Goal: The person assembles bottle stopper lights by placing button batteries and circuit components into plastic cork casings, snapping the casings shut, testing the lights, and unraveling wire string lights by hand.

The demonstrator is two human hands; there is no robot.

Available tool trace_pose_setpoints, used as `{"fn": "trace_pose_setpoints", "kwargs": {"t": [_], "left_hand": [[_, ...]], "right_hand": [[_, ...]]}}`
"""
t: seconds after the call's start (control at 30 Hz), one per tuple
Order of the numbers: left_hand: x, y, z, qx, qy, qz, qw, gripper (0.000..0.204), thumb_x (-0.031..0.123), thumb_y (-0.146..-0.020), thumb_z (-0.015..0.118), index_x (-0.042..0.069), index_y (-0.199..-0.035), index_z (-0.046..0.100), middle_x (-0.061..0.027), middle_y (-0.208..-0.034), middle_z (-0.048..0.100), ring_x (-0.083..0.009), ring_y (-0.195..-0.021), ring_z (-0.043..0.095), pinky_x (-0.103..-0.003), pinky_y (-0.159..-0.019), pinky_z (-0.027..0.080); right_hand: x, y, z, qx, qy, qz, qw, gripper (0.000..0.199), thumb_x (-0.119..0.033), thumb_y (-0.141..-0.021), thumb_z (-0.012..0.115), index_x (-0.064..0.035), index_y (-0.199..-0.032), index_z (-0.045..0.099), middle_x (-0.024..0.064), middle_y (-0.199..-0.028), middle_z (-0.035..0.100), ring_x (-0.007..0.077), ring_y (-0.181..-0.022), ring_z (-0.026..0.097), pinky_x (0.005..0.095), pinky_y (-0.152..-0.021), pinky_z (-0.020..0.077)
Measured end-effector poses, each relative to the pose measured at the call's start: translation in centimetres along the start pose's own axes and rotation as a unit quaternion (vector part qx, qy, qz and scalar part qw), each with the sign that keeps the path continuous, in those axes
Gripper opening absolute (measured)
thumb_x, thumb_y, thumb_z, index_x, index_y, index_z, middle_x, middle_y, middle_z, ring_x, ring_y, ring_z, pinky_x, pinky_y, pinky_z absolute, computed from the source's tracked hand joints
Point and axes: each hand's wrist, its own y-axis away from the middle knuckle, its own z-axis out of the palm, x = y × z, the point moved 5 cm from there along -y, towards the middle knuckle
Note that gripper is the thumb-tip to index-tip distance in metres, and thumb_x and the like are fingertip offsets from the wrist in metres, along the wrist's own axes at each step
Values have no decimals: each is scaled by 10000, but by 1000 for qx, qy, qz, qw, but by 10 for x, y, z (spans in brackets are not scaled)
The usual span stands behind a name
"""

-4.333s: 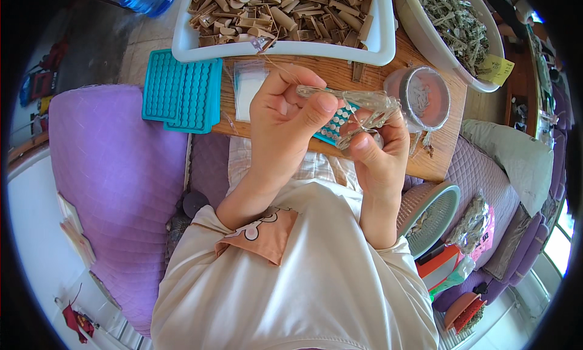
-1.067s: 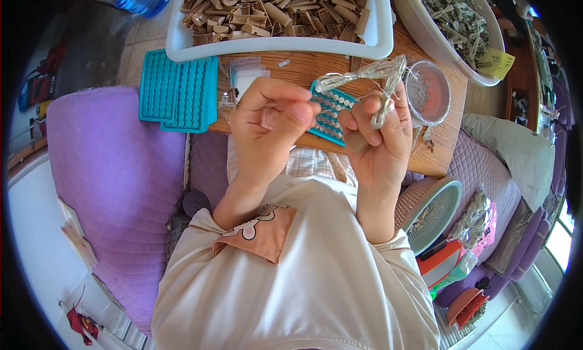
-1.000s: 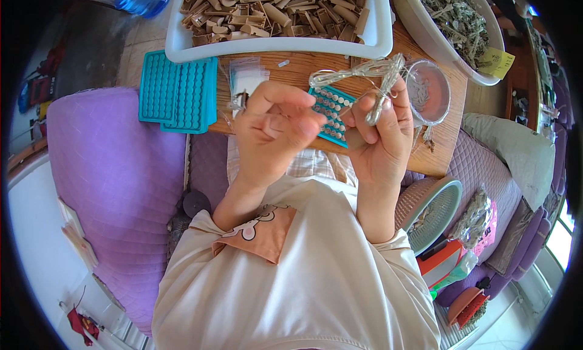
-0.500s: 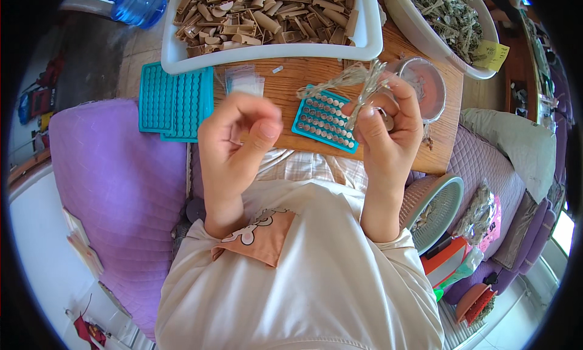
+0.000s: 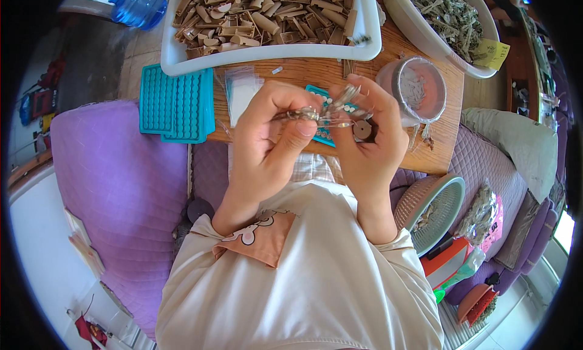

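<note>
A bundle of thin, clear-coated wires (image 5: 302, 114) stretches between my two hands above the table's near edge. My left hand (image 5: 267, 140) pinches one end of it between thumb and fingers. At the other end, my right hand (image 5: 371, 145) has its fingers closed on the wires. A small round tan disc (image 5: 362, 129) with a central hole sits against my right palm. Beneath my hands lies a teal tray (image 5: 331, 137) holding rows of small round metallic pieces, partly hidden by my fingers.
A white bin (image 5: 267, 52) of brown plastic parts stands at the table's back. Stacked teal trays (image 5: 176, 101) and clear bags (image 5: 238, 86) are on the left. At right are a round tub (image 5: 398, 86) of small pale parts and a basin (image 5: 419, 37) of wire bundles.
My left hand has moved right and taken hold of the wire bundle. My right hand has shifted slightly left and lower, bringing the bundle between both hands.
</note>
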Motion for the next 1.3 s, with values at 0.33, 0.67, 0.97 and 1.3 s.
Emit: {"fn": "trace_pose_setpoints", "kwargs": {"t": [0.33, 0.67, 0.97, 1.3], "left_hand": [[-7, 3, -1, 105, 116, 0, 988, 165, 146, -816, 533, 28, -898, 451, -56, -884, 525, -58, -743, 464, -191, -685, 391], [-21, -1, 0, 131, 200, -51, 970, 207, 181, -807, 552, 34, -925, 467, -60, -987, 497, -85, -837, 479, -209, -732, 402], [6, -14, -13, 37, -160, 222, 961, 227, 232, -637, 693, 66, -770, 611, -135, -1149, 460, -262, -999, 467, -321, -811, 394], [14, -19, -6, -47, -158, 251, 954, 250, 205, -608, 707, 50, -751, 572, -73, -706, 579, -208, -625, 561, -269, -558, 453]], "right_hand": [[4, 3, 11, -84, -241, 101, 962, 468, 29, -653, 591, -32, -1090, 438, 76, -928, 557, 60, -552, 424, 188, -504, 370], [9, 2, 14, -40, -195, 103, 975, 419, 7, -679, 602, -45, -1060, 435, 50, -843, 547, 60, -567, 419, 184, -504, 356], [12, 1, 12, -68, -130, 124, 981, 396, 24, -649, 608, -45, -1000, 437, 31, -735, 566, 61, -500, 457, 183, -432, 361], [-8, -7, 2, -156, 64, 20, 985, 501, 19, -595, 641, -40, -1036, 411, 92, -741, 558, 176, -577, 536, 258, -492, 419]]}}
